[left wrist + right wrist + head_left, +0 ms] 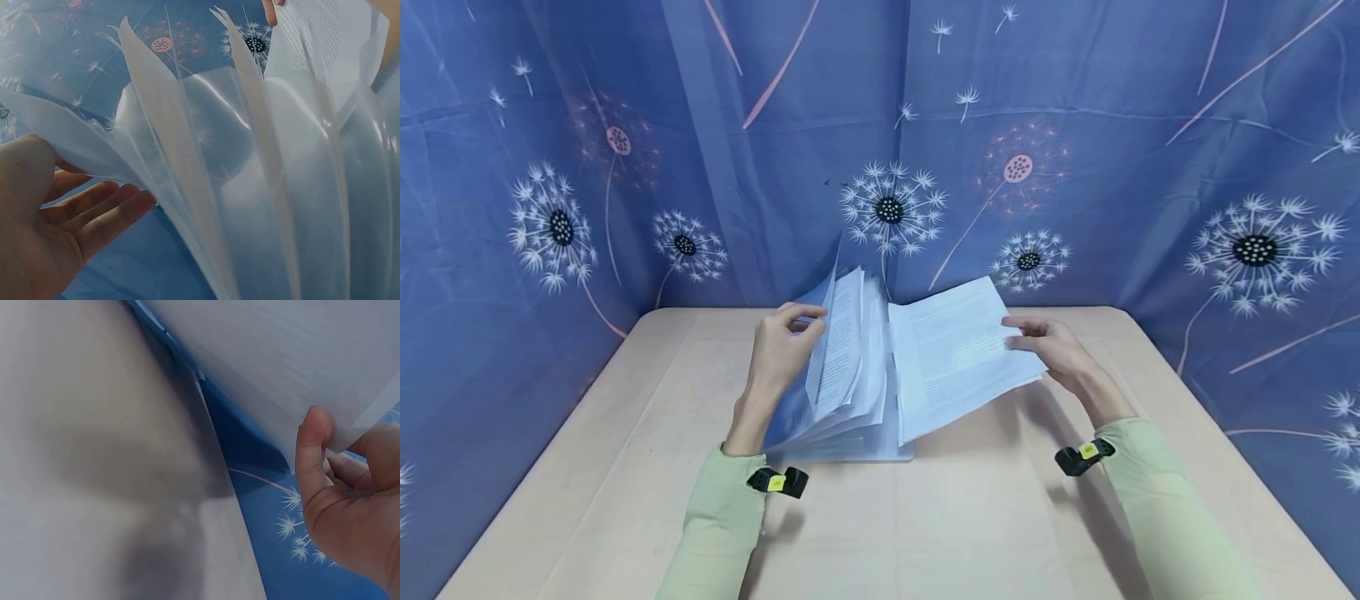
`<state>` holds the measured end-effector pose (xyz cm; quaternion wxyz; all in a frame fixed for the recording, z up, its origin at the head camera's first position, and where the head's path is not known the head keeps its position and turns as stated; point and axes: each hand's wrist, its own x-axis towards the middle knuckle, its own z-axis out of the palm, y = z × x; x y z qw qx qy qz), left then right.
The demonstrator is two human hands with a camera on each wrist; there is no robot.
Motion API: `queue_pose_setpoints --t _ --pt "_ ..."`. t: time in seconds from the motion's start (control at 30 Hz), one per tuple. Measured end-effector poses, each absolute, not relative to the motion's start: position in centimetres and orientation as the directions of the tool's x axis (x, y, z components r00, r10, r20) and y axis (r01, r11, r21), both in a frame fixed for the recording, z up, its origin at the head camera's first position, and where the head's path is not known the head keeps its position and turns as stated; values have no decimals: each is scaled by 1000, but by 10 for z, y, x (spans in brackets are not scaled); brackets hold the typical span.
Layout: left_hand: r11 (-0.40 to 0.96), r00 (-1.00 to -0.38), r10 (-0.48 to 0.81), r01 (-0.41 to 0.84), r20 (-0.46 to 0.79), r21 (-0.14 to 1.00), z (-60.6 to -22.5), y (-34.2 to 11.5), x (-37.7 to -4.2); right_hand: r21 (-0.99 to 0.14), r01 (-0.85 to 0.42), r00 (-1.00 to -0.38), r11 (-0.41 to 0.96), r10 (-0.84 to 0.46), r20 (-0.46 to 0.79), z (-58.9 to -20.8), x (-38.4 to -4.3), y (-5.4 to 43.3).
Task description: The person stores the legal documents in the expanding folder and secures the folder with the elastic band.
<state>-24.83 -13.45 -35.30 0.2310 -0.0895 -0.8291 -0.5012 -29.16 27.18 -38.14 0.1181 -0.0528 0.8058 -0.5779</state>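
A blue display book [801, 412] with clear plastic sleeves [250, 187] lies opened on the table, its leaves fanned upward. Printed sheets [841, 333] show inside several sleeves. At the left side, my left hand [781, 346] pinches a sleeve leaf near its outer edge, thumb on one face and fingers behind. My right hand [1052, 346] grips the right edge of some printed paper [962, 358], which is raised and tilted above the table. Seen from below in the right wrist view, the paper's underside [300, 356] looks pale. Whether this paper is inside a sleeve I cannot tell.
The beige table [625, 467] extends around the display book. A blue curtain [790, 167] with dandelion prints hangs behind and along both sides. Black wrist cameras [1084, 457] sit on both forearms over light green sleeves.
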Motion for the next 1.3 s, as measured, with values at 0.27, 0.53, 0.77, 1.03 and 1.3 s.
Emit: queue_pose_setpoints --t 0.27,0.53,0.77,1.03,1.3 --pt "482 -882 -79 375 465 792 -353 -134 -248 -940 67 -962 335 -230 -150 -371 -294 272" --pt "478 -880 -76 381 470 791 -353 -134 -249 -945 97 -957 314 -232 -175 -364 -297 272" --pt "479 -876 -72 388 476 787 -354 -133 -250 -933 136 -950 333 -223 -218 -356 -297 272" --pt "485 -876 -66 391 478 782 -354 -133 -249 -929 162 -945 334 -220 -244 -357 -295 273" --pt "478 -869 -65 404 490 780 -355 -134 -249 -927 162 -952 337 -192 -236 -360 -294 275"
